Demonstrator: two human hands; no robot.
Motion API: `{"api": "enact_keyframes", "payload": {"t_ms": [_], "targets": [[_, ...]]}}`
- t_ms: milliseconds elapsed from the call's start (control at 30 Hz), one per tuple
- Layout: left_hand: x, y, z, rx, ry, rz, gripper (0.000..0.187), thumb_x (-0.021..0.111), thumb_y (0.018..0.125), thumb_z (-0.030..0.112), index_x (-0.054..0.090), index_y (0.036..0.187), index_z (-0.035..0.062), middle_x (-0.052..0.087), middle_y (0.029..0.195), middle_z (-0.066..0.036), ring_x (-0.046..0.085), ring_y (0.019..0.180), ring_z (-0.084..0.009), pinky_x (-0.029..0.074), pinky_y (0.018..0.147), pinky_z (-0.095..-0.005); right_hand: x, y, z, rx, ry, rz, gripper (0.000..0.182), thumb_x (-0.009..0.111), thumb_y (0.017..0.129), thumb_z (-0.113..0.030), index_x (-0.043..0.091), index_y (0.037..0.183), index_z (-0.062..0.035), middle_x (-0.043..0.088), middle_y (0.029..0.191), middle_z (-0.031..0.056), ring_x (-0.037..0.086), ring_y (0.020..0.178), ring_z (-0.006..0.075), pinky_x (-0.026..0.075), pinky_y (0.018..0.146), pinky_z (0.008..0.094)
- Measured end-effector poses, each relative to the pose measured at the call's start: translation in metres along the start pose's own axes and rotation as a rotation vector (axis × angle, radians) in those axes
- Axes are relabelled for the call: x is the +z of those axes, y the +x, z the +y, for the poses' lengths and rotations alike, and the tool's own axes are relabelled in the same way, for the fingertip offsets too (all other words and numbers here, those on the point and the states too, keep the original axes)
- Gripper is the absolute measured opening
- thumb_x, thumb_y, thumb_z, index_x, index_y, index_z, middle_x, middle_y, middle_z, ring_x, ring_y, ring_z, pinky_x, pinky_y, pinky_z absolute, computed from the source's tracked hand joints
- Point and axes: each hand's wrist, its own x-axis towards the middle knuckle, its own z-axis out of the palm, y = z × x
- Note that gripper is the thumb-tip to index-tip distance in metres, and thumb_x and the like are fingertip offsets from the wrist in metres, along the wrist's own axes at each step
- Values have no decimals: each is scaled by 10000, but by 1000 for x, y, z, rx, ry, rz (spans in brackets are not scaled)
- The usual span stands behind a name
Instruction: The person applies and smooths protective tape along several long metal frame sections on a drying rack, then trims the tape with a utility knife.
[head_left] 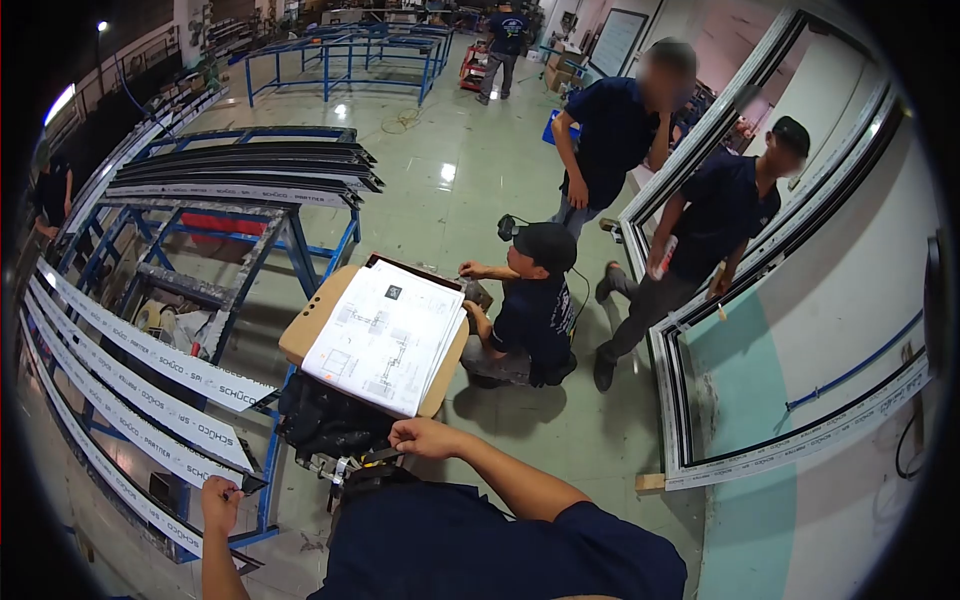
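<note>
My left hand [221,503] is at the cut end of a long profile [150,445] wrapped in white printed film. Its fingers are pinched together by the profile's dark edge; what they hold, if anything, is too small to make out. Close to my body, my right hand [424,438] is closed on a dark flat strip [382,455]. Beside that strip are a metal clamp-like part [341,468] and a black bag-like bundle [335,420]. Printed drawings [375,330] lie on a tan board [303,325] just beyond my right hand.
Blue metal racks [290,250] carry more filmed profiles [240,185] on the left. A person [540,310] crouches past the board; two others stand near a large window frame [665,400] on the right. Further back are blue frames [350,65] and another person [505,45].
</note>
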Motion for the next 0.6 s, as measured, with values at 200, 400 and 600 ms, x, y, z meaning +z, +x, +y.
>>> {"api": "enact_keyframes", "payload": {"t_ms": [200,400,600], "targets": [[-10,4,19,127,182,-47,146,732,713,30,616,800,40,578,852,-144,547,862,-358,458,754,-432,6,-1,11,-55,54,42,68,614,859,-61,581,914,-39,612,808,26,562,779,126,478,701,304],[-4,5,1,172,197,-47,190,727,722,33,578,840,26,567,837,-150,541,841,-366,442,732,-442,5,-3,1,34,32,-8,39,570,892,-46,557,924,-27,612,861,35,607,831,134,484,790,296],[-15,-1,11,65,19,-53,209,728,667,-30,585,813,14,567,805,-126,549,734,-282,456,685,-369,6,-4,7,74,85,-11,43,572,889,-54,557,917,-24,621,852,48,615,835,142,487,779,306]]}}
